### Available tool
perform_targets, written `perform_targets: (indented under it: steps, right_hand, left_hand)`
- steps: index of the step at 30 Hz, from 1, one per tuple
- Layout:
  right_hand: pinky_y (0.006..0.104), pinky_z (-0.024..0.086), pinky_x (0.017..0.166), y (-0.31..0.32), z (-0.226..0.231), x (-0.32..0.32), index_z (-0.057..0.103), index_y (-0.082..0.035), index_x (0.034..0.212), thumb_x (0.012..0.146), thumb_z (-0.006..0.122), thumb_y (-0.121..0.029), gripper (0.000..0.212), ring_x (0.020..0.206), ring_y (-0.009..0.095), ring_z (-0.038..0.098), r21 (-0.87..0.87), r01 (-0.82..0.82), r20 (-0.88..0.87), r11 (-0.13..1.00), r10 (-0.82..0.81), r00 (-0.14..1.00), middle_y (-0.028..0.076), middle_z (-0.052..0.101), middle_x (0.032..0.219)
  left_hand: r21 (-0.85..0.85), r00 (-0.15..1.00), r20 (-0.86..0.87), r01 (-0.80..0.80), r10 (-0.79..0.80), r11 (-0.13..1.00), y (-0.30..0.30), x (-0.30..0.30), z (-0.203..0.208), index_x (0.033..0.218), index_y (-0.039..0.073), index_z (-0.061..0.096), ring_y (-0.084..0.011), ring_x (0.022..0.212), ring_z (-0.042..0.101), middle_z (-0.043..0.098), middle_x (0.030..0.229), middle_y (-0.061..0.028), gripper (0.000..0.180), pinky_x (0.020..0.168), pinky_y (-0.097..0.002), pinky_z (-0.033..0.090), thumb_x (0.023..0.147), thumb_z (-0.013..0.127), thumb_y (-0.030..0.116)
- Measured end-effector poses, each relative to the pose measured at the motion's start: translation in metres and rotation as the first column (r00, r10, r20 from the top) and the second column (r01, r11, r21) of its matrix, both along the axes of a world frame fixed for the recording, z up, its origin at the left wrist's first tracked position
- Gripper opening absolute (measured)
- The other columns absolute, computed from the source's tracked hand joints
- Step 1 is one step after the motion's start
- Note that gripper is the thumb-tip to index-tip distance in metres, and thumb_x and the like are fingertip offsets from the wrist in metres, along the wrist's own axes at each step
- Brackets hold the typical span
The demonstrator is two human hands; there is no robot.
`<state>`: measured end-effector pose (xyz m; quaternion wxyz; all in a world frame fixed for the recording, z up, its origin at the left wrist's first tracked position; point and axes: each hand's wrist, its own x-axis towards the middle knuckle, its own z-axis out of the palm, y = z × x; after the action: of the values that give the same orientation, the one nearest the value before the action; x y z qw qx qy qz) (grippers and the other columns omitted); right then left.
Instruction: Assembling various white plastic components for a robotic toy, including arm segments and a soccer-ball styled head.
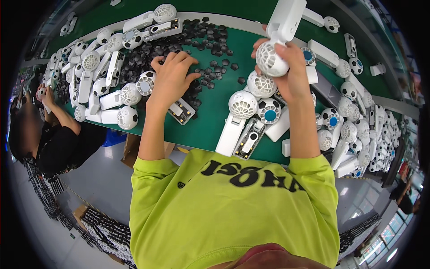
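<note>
My right hand (293, 71) is raised over the right part of the table, fingers wrapped round a white handheld device with a football-shaped lattice head (271, 59). Its white handle (286, 20) points away from me. My left hand (172, 78), fingers apart, hovers at or rests on the edge of a heap of small black pentagon pieces (148, 58); nothing shows in it. Beneath my right hand lie similar white devices, one with a plain lattice ball (243, 104) and one with a blue disc in its ball (270, 112). An opened handle with bare electronics (249, 139) lies near the front edge.
Piles of the same white devices flank me, at left (92, 60) and at right (349, 110). Loose black pieces (215, 71) scatter over the green table (208, 130). Another person (58, 130) works at the far left. Racks of parts (105, 228) stand on the floor behind.
</note>
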<state>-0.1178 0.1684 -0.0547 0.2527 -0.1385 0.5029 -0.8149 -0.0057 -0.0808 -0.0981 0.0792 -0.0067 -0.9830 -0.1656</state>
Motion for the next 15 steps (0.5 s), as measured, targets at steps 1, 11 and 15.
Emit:
perform_targets:
  steps: [1,11,15]
  right_hand:
    - [0.0335,0.053,0.057,0.003,-0.002,0.0,0.04,0.008,0.137,0.088,0.058,-0.029,0.064,0.085,0.023,0.063,0.012,0.008,-0.004,1.0,-0.008,1.0,0.019,0.063,0.105]
    - [0.0325,0.057,0.064,0.009,0.01,0.017,0.048,0.006,0.128,0.087,0.06,-0.024,0.052,0.083,0.021,0.067,-0.006,0.016,-0.017,1.0,-0.016,1.0,0.016,0.065,0.1]
    - [0.0302,0.056,0.066,0.005,0.003,0.02,0.051,0.004,0.123,0.088,0.061,-0.023,0.046,0.083,0.018,0.067,0.006,0.005,-0.032,1.0,-0.005,0.999,0.014,0.066,0.1]
  left_hand:
    - [0.04,0.999,0.038,0.001,-0.003,0.999,0.001,-0.003,-0.001,0.094,0.009,0.069,-0.0229,0.097,0.056,0.062,0.093,-0.0016,0.019,0.1,-0.046,0.025,0.078,0.076,0.018]
    - [0.585,0.999,0.044,-0.005,-0.025,0.811,0.03,-0.021,0.03,0.088,0.004,0.071,-0.0141,0.062,0.06,0.063,0.065,-0.0051,0.015,0.071,-0.0287,0.047,0.075,0.077,0.006]
    - [0.663,0.978,-0.144,0.211,-0.154,0.718,0.048,-0.035,0.043,0.091,0.002,0.072,-0.0092,0.057,0.058,0.065,0.066,-0.0039,0.019,0.054,-0.0218,0.046,0.072,0.076,0.001]
